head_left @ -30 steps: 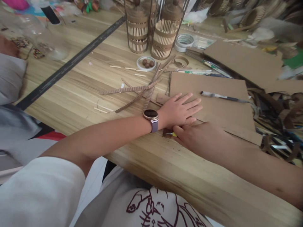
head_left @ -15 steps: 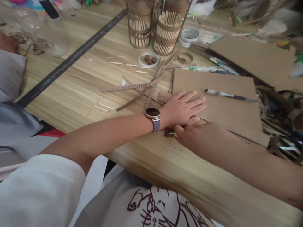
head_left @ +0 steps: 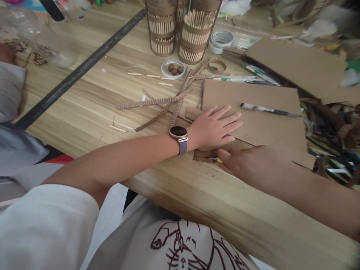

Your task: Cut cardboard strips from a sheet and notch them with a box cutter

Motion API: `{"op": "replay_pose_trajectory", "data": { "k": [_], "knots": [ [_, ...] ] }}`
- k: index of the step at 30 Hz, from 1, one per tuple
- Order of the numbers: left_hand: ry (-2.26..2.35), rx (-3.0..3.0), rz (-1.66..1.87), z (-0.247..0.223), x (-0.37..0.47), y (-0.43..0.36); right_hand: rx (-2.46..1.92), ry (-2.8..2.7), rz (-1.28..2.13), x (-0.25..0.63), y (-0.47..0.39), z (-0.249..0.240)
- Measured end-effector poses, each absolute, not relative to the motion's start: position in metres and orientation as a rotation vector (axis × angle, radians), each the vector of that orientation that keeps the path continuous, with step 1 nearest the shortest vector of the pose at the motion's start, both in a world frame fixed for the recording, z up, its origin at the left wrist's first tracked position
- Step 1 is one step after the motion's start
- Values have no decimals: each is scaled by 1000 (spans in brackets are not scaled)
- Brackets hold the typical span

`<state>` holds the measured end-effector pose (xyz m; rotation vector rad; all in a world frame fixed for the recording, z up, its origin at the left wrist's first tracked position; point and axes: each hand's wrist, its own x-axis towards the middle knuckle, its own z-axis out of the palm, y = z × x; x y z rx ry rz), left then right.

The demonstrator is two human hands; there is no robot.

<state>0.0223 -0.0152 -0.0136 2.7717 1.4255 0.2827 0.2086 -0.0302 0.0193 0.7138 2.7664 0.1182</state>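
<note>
My left hand [head_left: 215, 125] lies flat with fingers spread on a brown cardboard sheet [head_left: 270, 131], a watch on its wrist. Just below it, my right hand [head_left: 242, 161] is closed around a yellow utility knife [head_left: 219, 160], mostly hidden by the fingers. A thin blade end points left from it, over a narrow cardboard strip [head_left: 201, 155] by the sheet's near edge. Farther up the sheet lies a black pen [head_left: 270, 110].
Loose corrugated strips [head_left: 154, 102] lie left of the sheet. Behind them are a small dish [head_left: 165, 74] with brown balls, tape rolls [head_left: 221, 40] and stick-covered cylinders [head_left: 195, 37]. A long black strip [head_left: 84, 67] crosses the table. Another person's sleeve [head_left: 11, 90] shows at left.
My right hand has slid right along the sheet's near edge with the knife, exposing more of the strip. My left hand stays pressed in place. The view has shifted slightly.
</note>
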Motion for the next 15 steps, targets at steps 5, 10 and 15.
{"op": "replay_pose_trajectory", "data": {
  "k": [5,10,15],
  "knots": [
    [1389,2811,284,-13,16,-12,653,2577,194,181,-35,43],
    [1405,2830,297,-11,2,-6,705,2547,270,151,-40,50],
    [1463,2775,357,-16,-3,-6,679,2550,212,147,-36,48]
  ]
}}
